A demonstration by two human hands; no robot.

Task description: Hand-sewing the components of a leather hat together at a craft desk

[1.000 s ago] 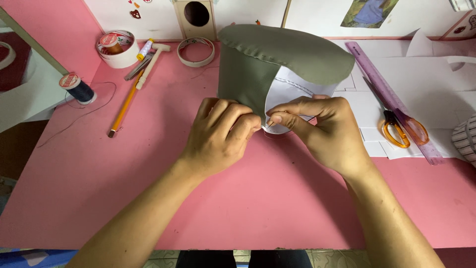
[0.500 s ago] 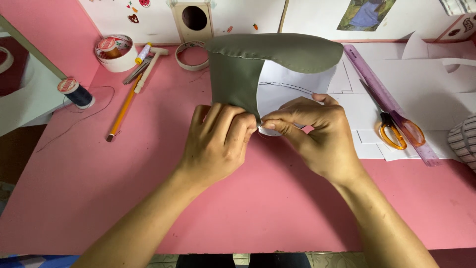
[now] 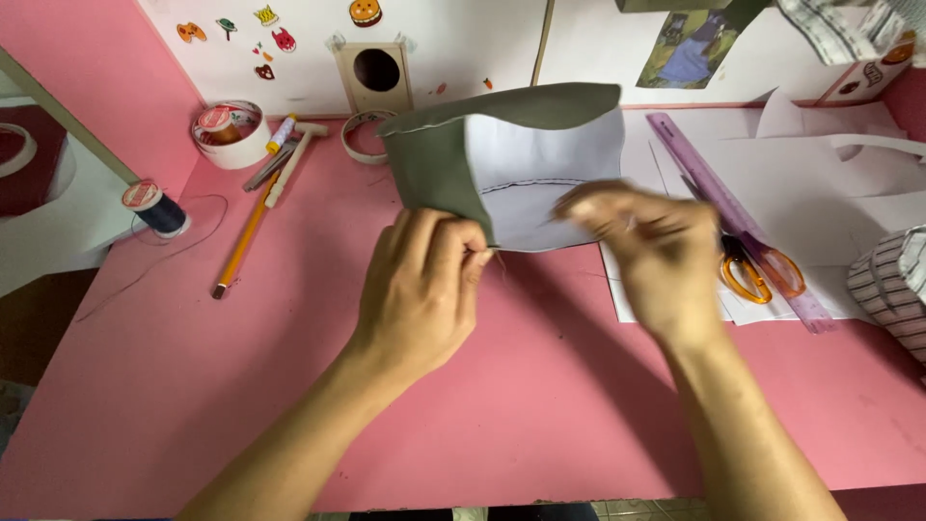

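Round white tub [image 3: 231, 145] at the back wall: a tape roll is held inside. Grey-green fabric piece [image 3: 502, 164], white inner face shown, is pinched at its lower edge by the left hand [image 3: 420, 289]. Right hand [image 3: 651, 251] blurred; finger state cannot be told. Pink table [image 3: 289, 386]; stickered white wall.

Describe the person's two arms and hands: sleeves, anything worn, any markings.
Both forearms are bare up to the bottom edge of the picture, with no sleeves in view. The left hand shows no ring, watch or glove, and no markings. The right hand is motion-blurred; something small may glint at one finger, but it is too blurred to tell. No wristbands show on either wrist.
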